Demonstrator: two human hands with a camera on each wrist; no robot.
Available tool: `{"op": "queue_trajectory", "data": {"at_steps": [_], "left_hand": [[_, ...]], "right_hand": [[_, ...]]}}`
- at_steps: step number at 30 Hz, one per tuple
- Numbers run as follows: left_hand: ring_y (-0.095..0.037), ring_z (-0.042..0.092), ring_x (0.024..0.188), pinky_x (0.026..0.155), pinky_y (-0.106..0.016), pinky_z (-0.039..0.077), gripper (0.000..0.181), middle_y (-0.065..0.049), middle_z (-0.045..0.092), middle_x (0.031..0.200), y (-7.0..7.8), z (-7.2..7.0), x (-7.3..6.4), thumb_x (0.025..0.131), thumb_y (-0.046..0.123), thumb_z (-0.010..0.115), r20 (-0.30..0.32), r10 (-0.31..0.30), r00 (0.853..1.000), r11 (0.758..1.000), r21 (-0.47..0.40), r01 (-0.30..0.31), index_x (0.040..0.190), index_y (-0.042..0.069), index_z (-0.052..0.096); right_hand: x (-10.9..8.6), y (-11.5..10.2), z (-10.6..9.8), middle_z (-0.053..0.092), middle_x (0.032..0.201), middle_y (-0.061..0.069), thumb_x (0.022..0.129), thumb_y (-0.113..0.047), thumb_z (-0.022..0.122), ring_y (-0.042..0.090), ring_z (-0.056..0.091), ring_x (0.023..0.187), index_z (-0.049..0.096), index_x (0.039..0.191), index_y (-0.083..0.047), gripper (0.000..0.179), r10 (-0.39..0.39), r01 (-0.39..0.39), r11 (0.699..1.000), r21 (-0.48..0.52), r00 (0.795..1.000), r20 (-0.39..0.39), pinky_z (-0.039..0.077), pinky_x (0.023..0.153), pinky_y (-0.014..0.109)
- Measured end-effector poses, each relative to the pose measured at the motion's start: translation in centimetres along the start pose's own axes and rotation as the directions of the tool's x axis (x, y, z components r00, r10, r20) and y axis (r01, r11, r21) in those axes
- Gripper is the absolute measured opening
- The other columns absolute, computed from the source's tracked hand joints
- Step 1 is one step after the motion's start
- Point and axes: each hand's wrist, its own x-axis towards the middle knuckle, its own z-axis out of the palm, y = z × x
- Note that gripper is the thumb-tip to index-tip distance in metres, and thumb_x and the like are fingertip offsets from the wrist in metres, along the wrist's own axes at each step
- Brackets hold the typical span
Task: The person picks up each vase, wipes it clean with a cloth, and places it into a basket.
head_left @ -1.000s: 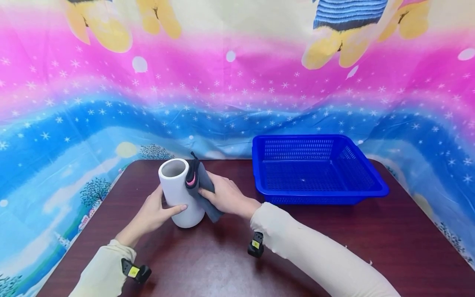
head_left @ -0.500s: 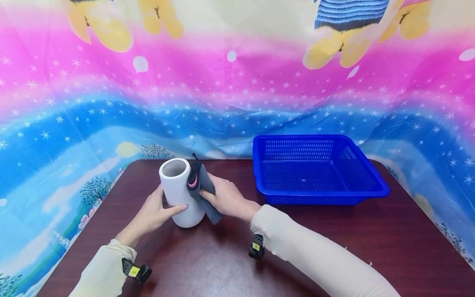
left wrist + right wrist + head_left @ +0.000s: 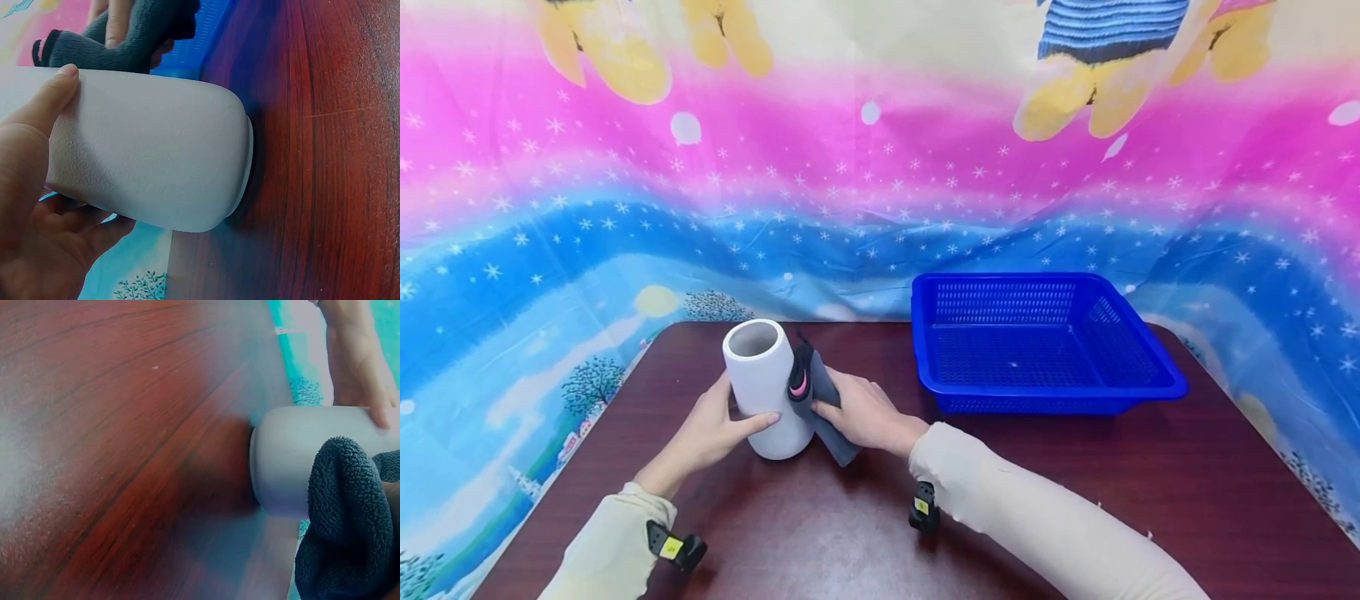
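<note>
A white cylindrical vase (image 3: 763, 392) with a wide round mouth leans slightly to the left, its base at the tabletop. My left hand (image 3: 711, 425) grips its left side, with the thumb (image 3: 53, 94) across the front and the fingers behind. On the right side of the vase, my right hand (image 3: 865, 412) holds a folded dark grey cloth (image 3: 831, 417) with a pink edge patch. The cloth lies against the vase wall, its lower end hanging down. Up close in the right wrist view, the cloth (image 3: 347, 519) looks fluffy and bunched; most of the right hand is hidden there.
A blue perforated plastic basket (image 3: 1052, 390) stands at the back right of the dark red-brown wooden table (image 3: 820, 533). Behind the table hangs a colourful printed backdrop (image 3: 850, 183). Small black cameras are strapped at both wrists.
My right hand and the cloth have slid down along the vase's right side and slightly to the right. The left hand and the vase have stayed nearly still.
</note>
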Motion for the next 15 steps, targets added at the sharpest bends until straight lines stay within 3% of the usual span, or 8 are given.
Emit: {"op": "queue_trajectory", "data": {"at_steps": [15], "left_hand": [[-0.038,0.062,0.122,0.098,-0.058,0.054,0.083,-0.021,0.058,0.139,0.15,-0.13,-0.09,0.087,0.031,0.081,0.005,-0.011,1.0,1.0,0.004,0.011,0.151,0.008,0.033]], "right_hand": [[-0.15,0.87,0.9,0.073,0.112,0.001,0.099,-0.032,0.065,0.015,0.067,0.091,0.059,0.128,-0.022,0.031,0.009,-0.009,1.0,0.01,1.0,0.026,0.054,0.077,0.029]]}}
